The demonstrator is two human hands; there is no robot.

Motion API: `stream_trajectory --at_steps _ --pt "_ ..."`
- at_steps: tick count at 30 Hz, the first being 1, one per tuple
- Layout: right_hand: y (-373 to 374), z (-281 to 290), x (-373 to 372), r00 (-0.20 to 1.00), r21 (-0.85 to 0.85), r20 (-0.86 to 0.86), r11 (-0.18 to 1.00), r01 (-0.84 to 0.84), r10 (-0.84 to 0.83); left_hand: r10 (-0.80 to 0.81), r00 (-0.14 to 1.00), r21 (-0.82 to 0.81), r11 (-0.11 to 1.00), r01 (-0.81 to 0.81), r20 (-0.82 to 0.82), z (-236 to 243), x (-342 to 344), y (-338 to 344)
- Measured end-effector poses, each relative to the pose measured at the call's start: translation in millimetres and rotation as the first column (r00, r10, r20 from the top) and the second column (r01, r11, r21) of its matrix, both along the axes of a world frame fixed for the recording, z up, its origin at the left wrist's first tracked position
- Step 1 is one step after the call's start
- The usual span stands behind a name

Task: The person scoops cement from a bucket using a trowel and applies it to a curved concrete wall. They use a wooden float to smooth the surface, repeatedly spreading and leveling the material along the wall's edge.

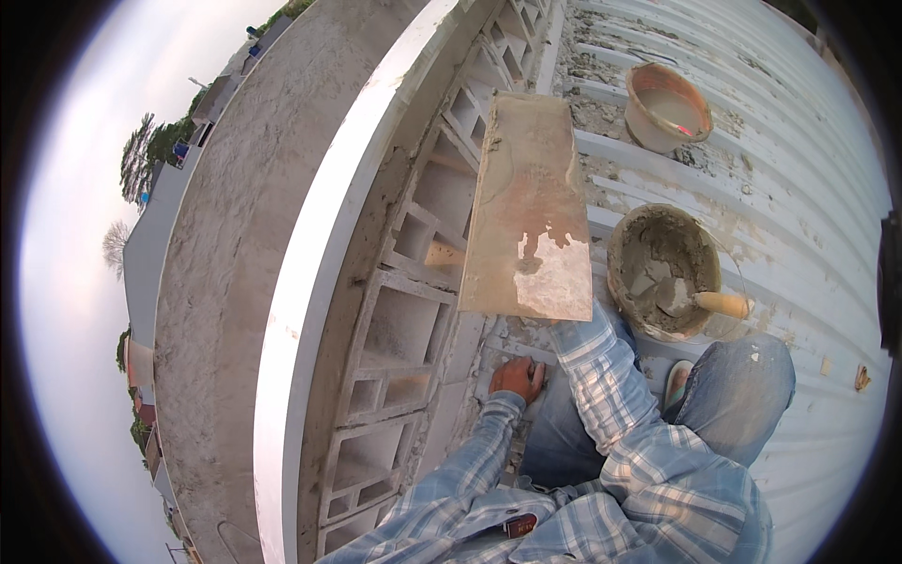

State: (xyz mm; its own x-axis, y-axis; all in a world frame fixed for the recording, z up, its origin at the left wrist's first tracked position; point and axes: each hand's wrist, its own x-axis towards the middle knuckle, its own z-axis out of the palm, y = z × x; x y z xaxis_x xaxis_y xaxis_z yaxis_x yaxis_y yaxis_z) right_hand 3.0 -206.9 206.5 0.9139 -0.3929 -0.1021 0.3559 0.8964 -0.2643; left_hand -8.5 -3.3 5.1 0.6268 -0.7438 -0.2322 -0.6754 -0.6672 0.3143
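A rectangular plastering board (526, 202), smeared with grey mortar and with a pale bare patch at its near corner, is held up in front of the breeze blocks. My right forearm reaches behind its near end, so the board hides my right hand and its grip. Beside the foot of the block wall, my left hand (518, 379) is closed with its fingers curled; what lies inside them cannot be seen. To the right of the board stands a bucket (620, 249) of mortar. A trowel with a wooden handle (723, 304) rests in it, blade in the mortar.
Hollow breeze blocks (399, 324) run along my left, topped by a white straight-edged bar (310, 254). Beyond lies a rough cement surface (211, 282). Another bucket (658, 132) with grey liquid stands farther off on the ribbed metal roofing (799, 188), which carries mortar crumbs.
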Motion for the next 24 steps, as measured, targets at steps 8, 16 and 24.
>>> stream_trajectory --at_steps 8,16,24 --pt "-92 14 69 0.974 -0.168 0.061 0.96 0.225 -0.218 0.027 0.999 0.035 0.999 -0.025 -0.037 -1 2 -7" --pt "-152 80 143 0.872 -0.604 -0.092 0.723 0.336 -0.481 0.004 0.999 0.003 1.0 -0.004 -0.05 3 4 -1" --pt "-179 122 176 0.945 -0.622 0.12 0.718 0.311 -0.305 -0.002 0.996 0.055 0.998 0.007 -0.087 0 3 0"
